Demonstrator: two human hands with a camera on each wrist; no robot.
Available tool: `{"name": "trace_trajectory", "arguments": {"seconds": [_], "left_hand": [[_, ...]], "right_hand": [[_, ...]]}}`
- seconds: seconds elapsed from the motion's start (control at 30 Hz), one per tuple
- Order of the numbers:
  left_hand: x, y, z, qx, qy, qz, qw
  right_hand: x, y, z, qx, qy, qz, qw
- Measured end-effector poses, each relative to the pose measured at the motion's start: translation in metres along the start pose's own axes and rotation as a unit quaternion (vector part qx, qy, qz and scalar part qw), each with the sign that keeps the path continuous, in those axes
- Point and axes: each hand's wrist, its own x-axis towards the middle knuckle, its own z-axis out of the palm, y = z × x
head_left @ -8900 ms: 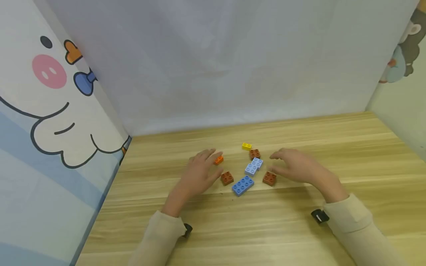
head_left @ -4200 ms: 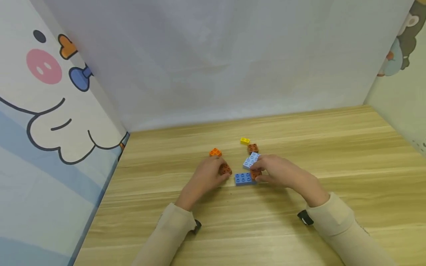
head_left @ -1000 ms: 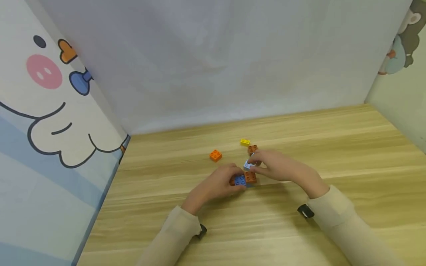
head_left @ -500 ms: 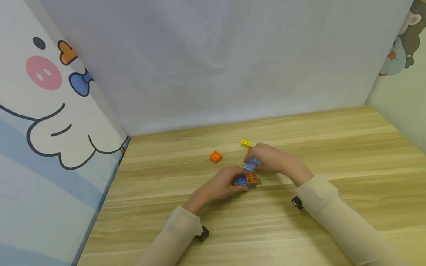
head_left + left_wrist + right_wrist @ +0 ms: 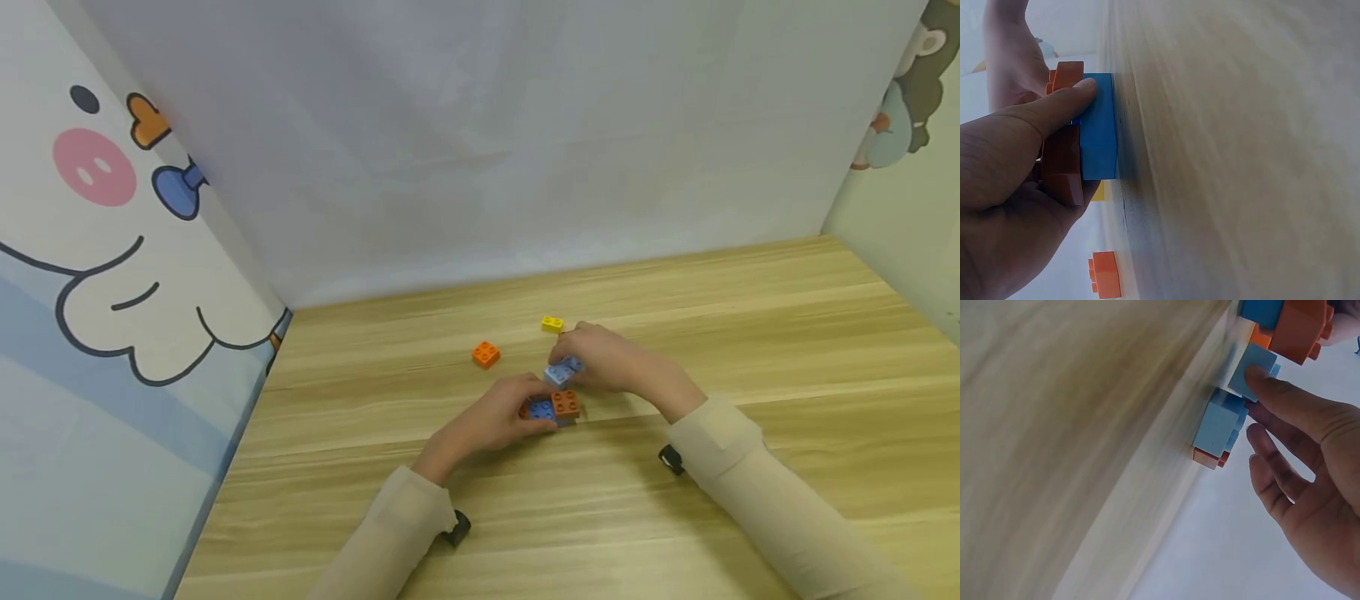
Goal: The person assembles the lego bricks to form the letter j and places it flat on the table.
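Blue brick (image 5: 1099, 139), pale-blue brick (image 5: 1260, 357), wood-grained table (image 5: 585, 508)

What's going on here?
A person is handling toy bricks on a wooden table. Their left hand grips a blue brick, which has a near brown brick and a far brown brick on top. Their right hand pinches a light blue brick, with a second light blue brick just beyond. An orange brick and a yellow brick lie loose.
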Motion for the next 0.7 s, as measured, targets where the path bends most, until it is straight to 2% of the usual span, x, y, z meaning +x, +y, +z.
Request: {"name": "trace_trajectory", "arguments": {"seconds": [0.3,0.7], "left_hand": [[0.0,0.001,0.001,0.002,0.003,-0.001,1.0],[0.0,0.0,0.001,-0.003,-0.001,-0.014,0.9999]], "right_hand": [[-0.008,-0.002,-0.004,0.006,0.01,0.008,0.9999],[-0.024,-0.015,-0.02,0.012,0.024,0.005,0.9996]]}}
